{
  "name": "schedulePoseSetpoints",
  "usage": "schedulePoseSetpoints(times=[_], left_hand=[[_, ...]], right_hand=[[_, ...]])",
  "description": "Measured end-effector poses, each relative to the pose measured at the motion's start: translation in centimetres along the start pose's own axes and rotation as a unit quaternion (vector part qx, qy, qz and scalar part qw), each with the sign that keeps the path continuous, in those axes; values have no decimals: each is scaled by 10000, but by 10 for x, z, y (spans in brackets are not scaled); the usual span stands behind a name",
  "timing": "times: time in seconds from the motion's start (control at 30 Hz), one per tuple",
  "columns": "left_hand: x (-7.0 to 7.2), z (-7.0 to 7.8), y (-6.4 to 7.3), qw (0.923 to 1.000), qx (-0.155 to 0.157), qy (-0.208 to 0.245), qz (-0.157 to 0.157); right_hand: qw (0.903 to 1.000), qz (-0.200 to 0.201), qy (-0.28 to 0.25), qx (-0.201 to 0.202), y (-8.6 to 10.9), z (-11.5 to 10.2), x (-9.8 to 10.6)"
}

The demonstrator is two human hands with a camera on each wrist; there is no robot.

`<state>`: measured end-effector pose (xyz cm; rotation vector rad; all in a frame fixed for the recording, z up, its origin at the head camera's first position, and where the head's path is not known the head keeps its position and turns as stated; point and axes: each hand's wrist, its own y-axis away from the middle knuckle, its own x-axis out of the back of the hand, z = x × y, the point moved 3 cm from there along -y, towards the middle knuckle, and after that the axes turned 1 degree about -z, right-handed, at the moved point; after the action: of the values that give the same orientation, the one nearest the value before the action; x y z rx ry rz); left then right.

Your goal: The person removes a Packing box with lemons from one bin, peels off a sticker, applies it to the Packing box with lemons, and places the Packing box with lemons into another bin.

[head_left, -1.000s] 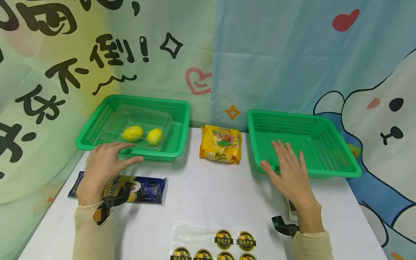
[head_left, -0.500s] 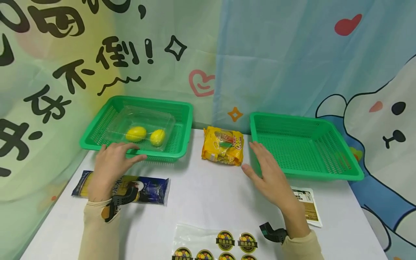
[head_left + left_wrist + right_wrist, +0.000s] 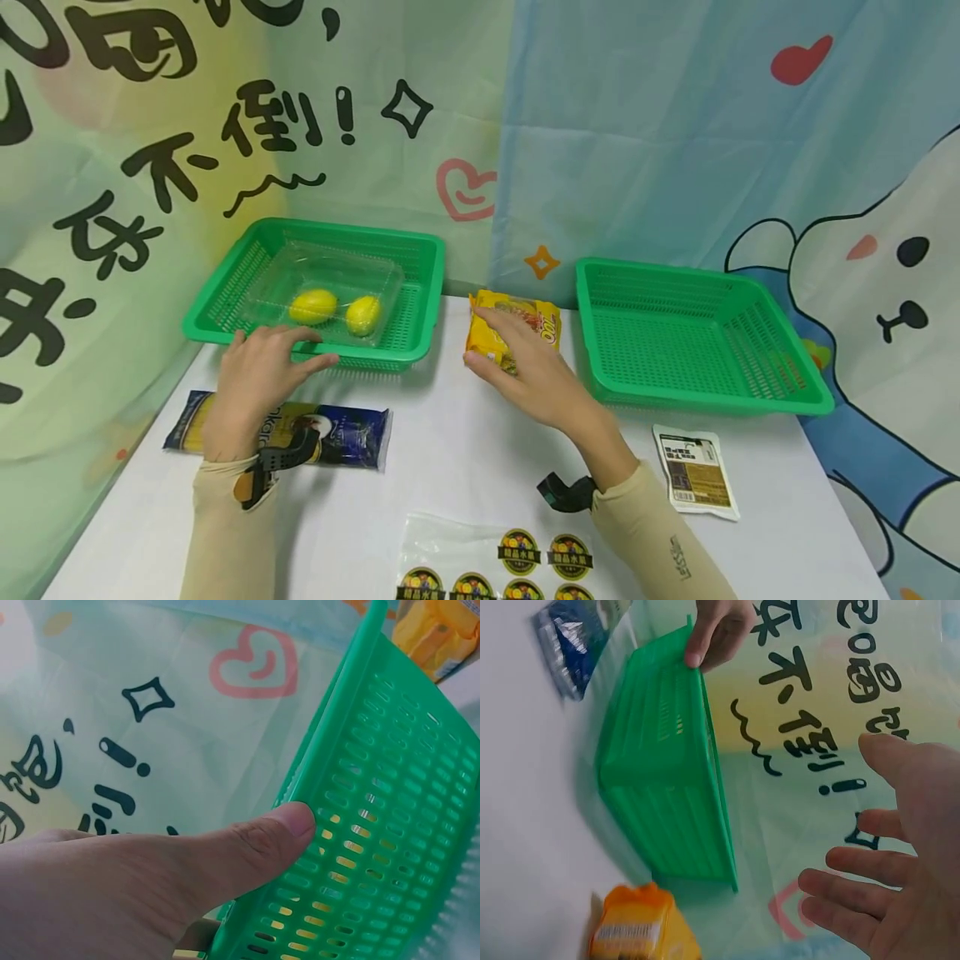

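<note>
My left hand is at the front rim of the left green plastic basket. In the left wrist view its thumb lies against the rim's outer face, the other fingers mostly hidden behind; the right wrist view shows this hand pinching the rim. Inside that basket are a clear plastic box and two lemons. My right hand hovers with fingers extended, holding nothing, and overlaps the yellow snack packet in the head view. In the right wrist view the right hand has spread fingers.
Another green basket stands at the back right. A blue and yellow pasta packet lies beneath the left forearm. Near the right edge is a white and brown pouch. A sticker sheet lies at the front. A printed curtain hangs behind.
My right hand has moved left from the right basket's front edge to before the yellow packet, uncovering the white and brown pouch. My left hand has stayed at the left basket's rim.
</note>
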<state>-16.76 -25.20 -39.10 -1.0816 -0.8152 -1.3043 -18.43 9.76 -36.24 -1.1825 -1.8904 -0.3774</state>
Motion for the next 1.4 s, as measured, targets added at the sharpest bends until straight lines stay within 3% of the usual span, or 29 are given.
schedulePoseSetpoints(times=[0.43, 0.73, 0.9, 1.1, 1.4], left_hand=[[0, 0, -1, 10000, 46, 20, -58], [0, -1, -1, 10000, 34, -3, -73], [1, 0, -2, 10000, 17, -29, -54], [1, 0, -2, 10000, 14, -52, -62], [1, 0, -3, 9999, 36, -36, -99]], right_hand=[[9958, -407, -823, 17, -64, -33, -35], [9943, -104, -1000, -358, -99, -44, -59], [9931, 44, -944, -687, -113, -47, -70], [9886, -46, -1026, -1102, -122, -52, -81], [9842, 104, -989, -1467, -135, -54, -93]])
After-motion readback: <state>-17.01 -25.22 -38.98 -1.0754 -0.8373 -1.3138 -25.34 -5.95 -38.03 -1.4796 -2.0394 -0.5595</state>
